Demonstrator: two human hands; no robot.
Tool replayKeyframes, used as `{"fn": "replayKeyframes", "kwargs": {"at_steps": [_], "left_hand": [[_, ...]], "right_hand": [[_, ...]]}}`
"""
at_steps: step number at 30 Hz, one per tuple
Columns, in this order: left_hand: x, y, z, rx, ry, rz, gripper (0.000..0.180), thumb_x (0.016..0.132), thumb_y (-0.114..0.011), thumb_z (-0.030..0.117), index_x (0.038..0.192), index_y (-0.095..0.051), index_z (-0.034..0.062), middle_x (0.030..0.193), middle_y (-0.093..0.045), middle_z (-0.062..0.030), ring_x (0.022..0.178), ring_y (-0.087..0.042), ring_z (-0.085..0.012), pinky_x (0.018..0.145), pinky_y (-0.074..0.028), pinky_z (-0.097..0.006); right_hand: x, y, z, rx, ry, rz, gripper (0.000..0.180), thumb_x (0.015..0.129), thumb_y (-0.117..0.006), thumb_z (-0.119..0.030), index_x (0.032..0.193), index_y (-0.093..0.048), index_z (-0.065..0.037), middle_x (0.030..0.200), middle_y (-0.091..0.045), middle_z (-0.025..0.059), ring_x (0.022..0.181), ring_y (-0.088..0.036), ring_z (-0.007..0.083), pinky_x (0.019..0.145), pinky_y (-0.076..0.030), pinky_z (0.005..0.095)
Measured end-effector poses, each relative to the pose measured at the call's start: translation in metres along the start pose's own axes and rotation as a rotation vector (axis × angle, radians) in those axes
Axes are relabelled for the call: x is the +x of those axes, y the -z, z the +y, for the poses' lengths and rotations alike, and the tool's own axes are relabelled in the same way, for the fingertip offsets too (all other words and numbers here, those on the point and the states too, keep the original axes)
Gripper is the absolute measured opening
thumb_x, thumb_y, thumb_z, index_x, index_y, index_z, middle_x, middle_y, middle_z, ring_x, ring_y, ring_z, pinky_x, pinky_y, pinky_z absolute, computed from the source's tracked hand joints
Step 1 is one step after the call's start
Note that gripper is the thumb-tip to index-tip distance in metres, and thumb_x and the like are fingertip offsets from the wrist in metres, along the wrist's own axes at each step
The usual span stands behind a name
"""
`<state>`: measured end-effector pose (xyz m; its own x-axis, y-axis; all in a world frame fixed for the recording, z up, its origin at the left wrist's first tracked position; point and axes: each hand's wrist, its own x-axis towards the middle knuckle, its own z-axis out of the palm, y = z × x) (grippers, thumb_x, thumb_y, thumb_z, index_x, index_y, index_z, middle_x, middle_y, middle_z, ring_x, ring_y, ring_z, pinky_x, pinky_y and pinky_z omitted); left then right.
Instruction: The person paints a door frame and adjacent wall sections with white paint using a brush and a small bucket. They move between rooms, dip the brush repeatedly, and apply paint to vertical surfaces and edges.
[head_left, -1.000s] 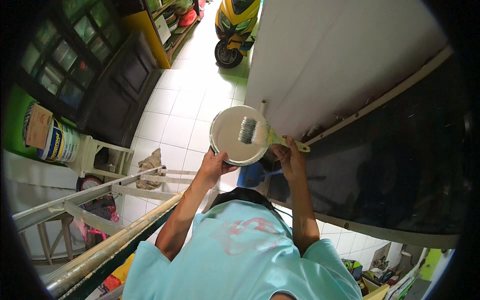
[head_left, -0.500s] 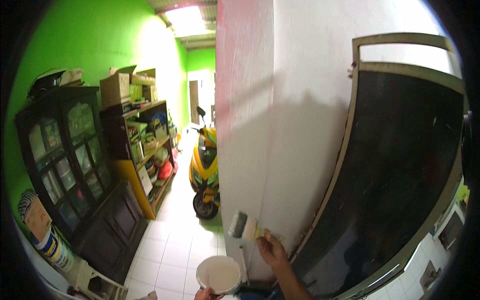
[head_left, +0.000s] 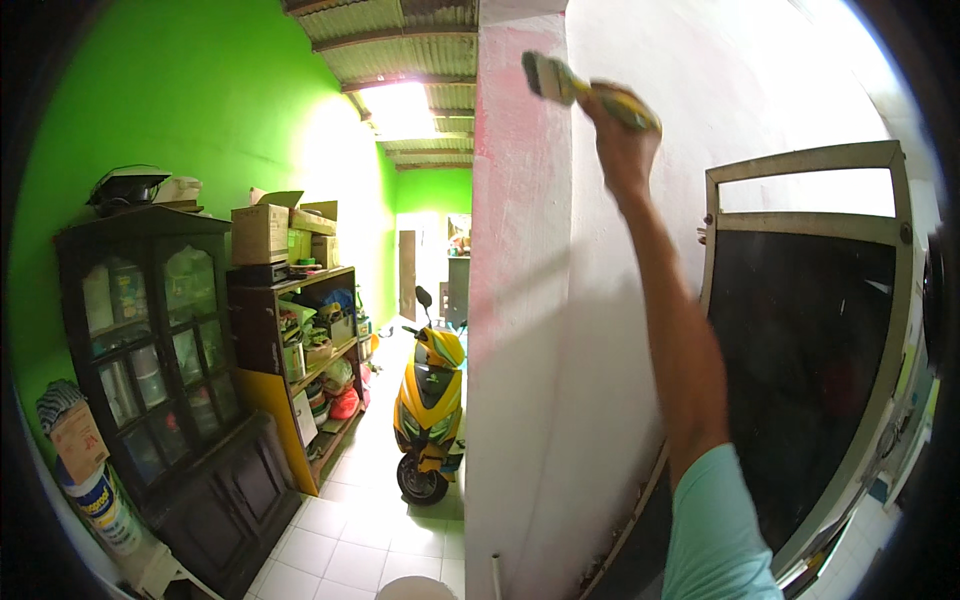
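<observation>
Bright green walls (head_left: 230,130) line a narrow tiled passage on the left; a white wall (head_left: 560,380) with pinkish patches fills the middle. Left hand is out of view. Bottom edge cuts off a white round rim (head_left: 415,588), likely a pail, only its top showing. Right hand (head_left: 622,140) is raised high against the white wall, arm reaching up from the lower right in a light teal sleeve (head_left: 720,530). Fingers are wrapped tight around the yellow handle of a paintbrush (head_left: 560,82); handle is mostly hidden in the fist. Bristles point left and sit at the wall's upper corner; whether they touch is hard to tell, that area is blurred.

Right side: dark door with a pale metal frame (head_left: 800,360), partly blocked by the arm. Far down the passage stands a yellow scooter (head_left: 430,410), just beside the white wall. Left side: dark glass-front cabinet (head_left: 160,370), then a wooden shelf unit (head_left: 300,350) crammed with small items too cluttered to identify, cardboard boxes (head_left: 270,230) on top. Stacked paint buckets (head_left: 95,480) near left edge, cut off by the lens rim. Corrugated roof (head_left: 400,50) overhead, overexposed.
</observation>
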<state>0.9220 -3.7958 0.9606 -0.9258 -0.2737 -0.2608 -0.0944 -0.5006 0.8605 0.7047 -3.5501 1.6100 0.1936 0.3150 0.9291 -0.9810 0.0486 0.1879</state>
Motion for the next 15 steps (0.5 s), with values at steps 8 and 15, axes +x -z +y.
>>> {"fn": "replayKeyframes", "kwargs": {"at_steps": [8,15], "left_hand": [[0.006,0.000,0.014,-0.046,0.015,0.027,0.031,0.092,-0.050,0.017,0.119,-0.045,0.0019,0.089,-0.059,-0.0128,0.078,-0.061,-0.0242,0.069,-0.055,-0.044],[0.008,-0.005,0.024,-0.072,0.030,0.044,0.032,0.092,-0.050,0.017,0.120,-0.044,0.0017,0.091,-0.059,-0.0133,0.080,-0.061,-0.0248,0.070,-0.055,-0.045]], "right_hand": [[0.142,-0.041,0.025,-0.551,0.508,-0.258,0.020,0.078,-0.070,-0.011,0.098,-0.070,-0.011,0.087,-0.070,0.0089,0.078,-0.069,0.0207,0.071,-0.054,0.0318],[0.192,-0.040,0.054,-0.600,0.447,-0.391,0.021,0.079,-0.067,-0.014,0.099,-0.069,-0.011,0.088,-0.070,0.0100,0.077,-0.068,0.0233,0.071,-0.054,0.0340]]}}
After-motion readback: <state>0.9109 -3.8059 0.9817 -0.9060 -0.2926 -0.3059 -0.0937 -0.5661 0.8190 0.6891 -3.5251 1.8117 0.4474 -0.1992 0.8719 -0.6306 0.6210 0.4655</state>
